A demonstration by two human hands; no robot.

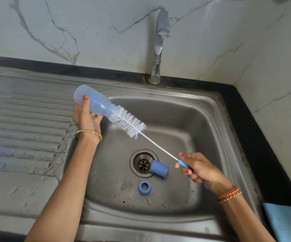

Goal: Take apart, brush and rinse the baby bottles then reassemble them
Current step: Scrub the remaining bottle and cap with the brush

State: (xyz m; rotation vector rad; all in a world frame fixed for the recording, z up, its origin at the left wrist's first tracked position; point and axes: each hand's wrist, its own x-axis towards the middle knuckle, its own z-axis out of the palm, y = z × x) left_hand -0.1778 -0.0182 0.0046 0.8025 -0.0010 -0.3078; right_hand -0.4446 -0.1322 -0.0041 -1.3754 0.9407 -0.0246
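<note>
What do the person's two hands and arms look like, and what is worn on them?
Both arms are bare, with no sleeves in view. The left hand has red-painted nails and a thin gold bangle at the wrist. The right hand also has red nails, and its wrist carries orange and gold patterned bangles. No rings or watch are visible.

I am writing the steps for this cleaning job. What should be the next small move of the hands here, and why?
Probably push the brush deeper into the bottle. The left hand holds the bottle tilted over the sink, the right hand grips the handle, and most of the bristles are outside the neck, so the inside is hardly reached.
</note>
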